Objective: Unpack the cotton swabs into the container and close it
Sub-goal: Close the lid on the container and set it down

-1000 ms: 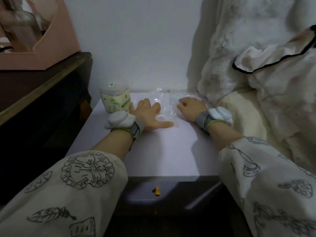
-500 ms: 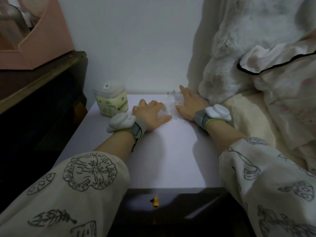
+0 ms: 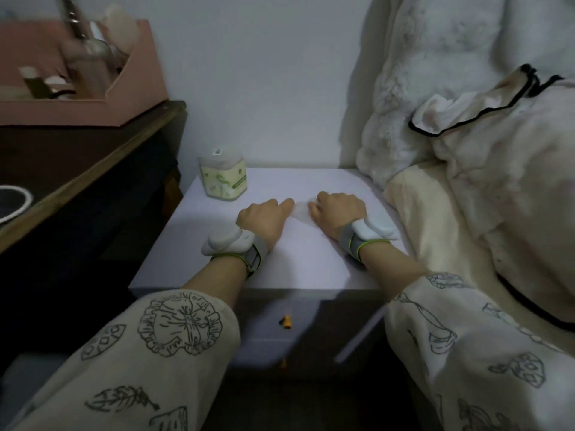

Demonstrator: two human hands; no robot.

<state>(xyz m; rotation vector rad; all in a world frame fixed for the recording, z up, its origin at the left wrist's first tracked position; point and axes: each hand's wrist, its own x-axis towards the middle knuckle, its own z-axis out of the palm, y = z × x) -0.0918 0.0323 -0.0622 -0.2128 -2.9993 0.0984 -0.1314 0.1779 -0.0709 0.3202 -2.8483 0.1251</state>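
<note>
pale lilac nightstand top [image 3: 236, 262] against a white wall; clear plastic swab packet [image 3: 301, 210] lies crosswise, pinched by curled left hand [image 3: 264, 217] and right hand [image 3: 337, 211]; upright green-labelled container [image 3: 223, 177] near back-left corner.

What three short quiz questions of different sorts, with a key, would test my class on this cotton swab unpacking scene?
1. True or false: the container stands open on the nightstand.
2. Which lies between the left hand and right hand: A) clear plastic bag, B) a spoon, C) a book?
3. Fill in: the container stands nearer the ___ hand.

Key: 1 false; 2 A; 3 left.
</note>
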